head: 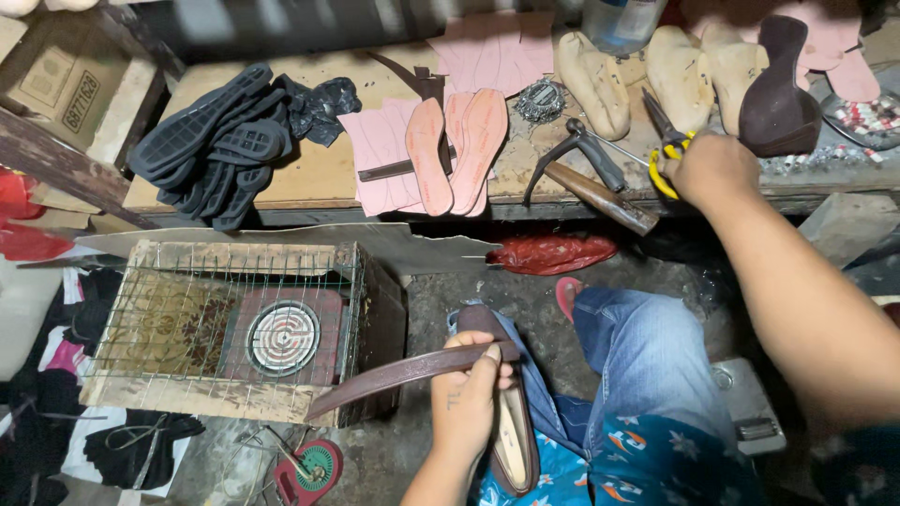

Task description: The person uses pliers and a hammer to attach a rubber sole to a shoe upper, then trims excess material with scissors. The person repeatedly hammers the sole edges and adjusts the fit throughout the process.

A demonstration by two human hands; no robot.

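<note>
Brown cardboard box (58,80) with a pale rectangular label (81,100), at 10 o'clock, tilted beside desk.

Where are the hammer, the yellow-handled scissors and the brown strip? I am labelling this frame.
hammer (600,192), head view, wooden handle.
yellow-handled scissors (662,122), head view, blades.
brown strip (394,375), head view, its middle.

the left hand (466,398) is held low near the lap, with fingers closed in a grip. the right arm is stretched forward, and the right hand (710,169) is closed too.
</note>
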